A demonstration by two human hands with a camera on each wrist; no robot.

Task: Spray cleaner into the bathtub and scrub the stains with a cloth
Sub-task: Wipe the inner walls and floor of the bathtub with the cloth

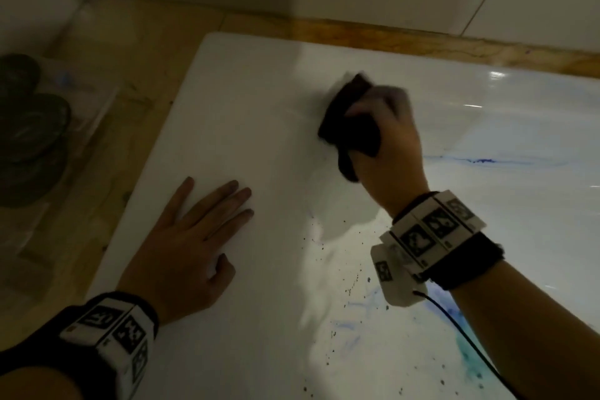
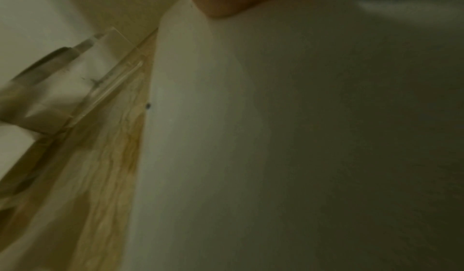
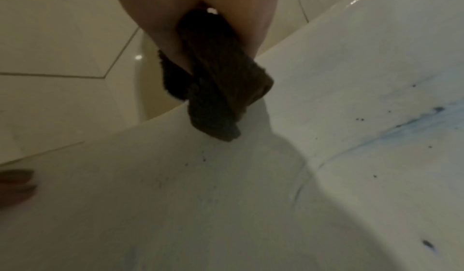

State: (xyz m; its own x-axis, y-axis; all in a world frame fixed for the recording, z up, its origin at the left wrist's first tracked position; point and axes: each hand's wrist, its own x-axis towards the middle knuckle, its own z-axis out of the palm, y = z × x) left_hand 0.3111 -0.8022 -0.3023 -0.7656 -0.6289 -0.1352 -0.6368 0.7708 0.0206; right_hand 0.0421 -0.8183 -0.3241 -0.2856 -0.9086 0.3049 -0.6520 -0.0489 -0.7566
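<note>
Stage: scrubbing | my right hand [image 1: 386, 143] grips dark cloth [image 1: 349, 130] on far bathtub [image 1: 259, 334] surface | my left hand [image 1: 191, 240] flat, fingers spread | left: blue stains [image 1: 454, 334] and specks near right.

The scene is being viewed from above by the head camera, angled down over both hands onto the bathtub [image 1: 259, 146]. The tub's edge beyond the left hand [image 1: 188, 247] is being seen at very close range from under that wrist. The cloth [image 3: 213, 88] under the right hand [image 1: 386, 153] is being shared by the head and right-wrist views.
</note>
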